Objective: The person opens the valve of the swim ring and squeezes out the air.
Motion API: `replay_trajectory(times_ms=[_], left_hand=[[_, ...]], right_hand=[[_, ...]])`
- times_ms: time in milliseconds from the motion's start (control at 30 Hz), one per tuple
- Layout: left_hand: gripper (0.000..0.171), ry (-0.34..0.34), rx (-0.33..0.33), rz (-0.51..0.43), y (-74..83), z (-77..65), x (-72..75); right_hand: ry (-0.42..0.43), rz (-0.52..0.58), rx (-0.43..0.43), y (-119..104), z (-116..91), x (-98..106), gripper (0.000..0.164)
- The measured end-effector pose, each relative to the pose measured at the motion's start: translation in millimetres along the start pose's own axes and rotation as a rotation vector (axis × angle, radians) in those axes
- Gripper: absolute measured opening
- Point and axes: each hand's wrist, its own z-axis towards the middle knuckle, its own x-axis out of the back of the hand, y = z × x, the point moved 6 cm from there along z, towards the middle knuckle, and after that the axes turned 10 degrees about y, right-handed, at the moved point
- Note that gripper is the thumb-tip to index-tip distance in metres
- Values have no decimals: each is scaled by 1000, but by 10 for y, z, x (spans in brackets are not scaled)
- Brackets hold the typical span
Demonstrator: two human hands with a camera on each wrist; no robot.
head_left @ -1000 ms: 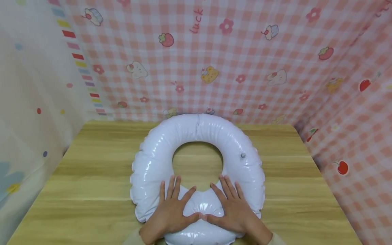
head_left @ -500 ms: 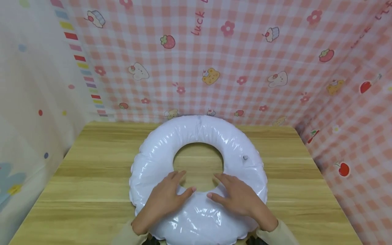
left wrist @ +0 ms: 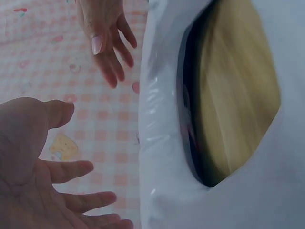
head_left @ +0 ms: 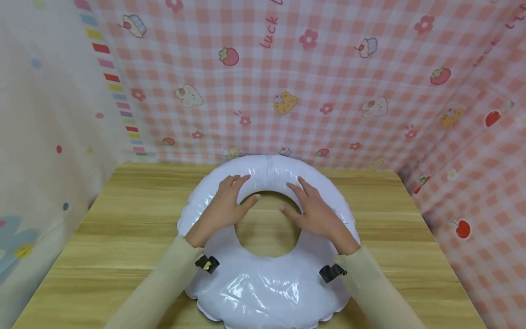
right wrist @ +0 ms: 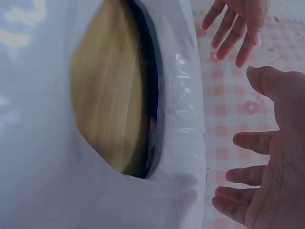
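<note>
A white inflatable swim ring [head_left: 263,278] lies flat on the wooden table, its wide, wrinkled front part toward me. Over its left side hovers my left hand [head_left: 225,205], fingers spread and slightly bent, holding nothing. My right hand [head_left: 314,210] mirrors it over the right side, also holding nothing. Both wrist views show a gap between the hands and the glossy ring; the left fingers [left wrist: 90,202] and right fingers [right wrist: 248,176] are parted. The ring's valve, on its right side, is hidden behind my right hand and wrist in the head view.
The wooden table [head_left: 123,246] extends on both sides of the ring. A pink checked cloth [head_left: 246,82] hangs right behind its back edge and continues along the right side. A pale dotted cloth [head_left: 53,119] hangs on the left. Black straps [head_left: 207,264] sit at my wrists.
Both hands have lifted off the ring's front part and moved away from me, toward its far side. More of the sleeves shows now, and the ring has barely moved.
</note>
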Motion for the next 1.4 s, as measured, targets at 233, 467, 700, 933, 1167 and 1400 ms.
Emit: replay_trajectory(times_ms=[233, 467, 700, 933, 1167, 1400], left_hand=[[67, 15, 8, 42, -70, 446, -124], [63, 68, -3, 137, -209, 797, -331], [64, 159, 93, 303, -333, 1023, -557], [66, 116, 240, 309, -504, 1015, -734], [72, -8, 351, 299, -669, 941, -882], [71, -36, 377, 300, -726, 906, -938]], right_hand=[[32, -71, -17, 140, 455, 17, 79], [85, -101, -49, 214, 869, -143, 74], [159, -137, -126, 314, 1139, -384, 70], [157, -131, -226, 500, 1178, -584, 70], [136, -150, -241, 631, 1124, -706, 73], [115, -205, -239, 672, 1117, -794, 73]])
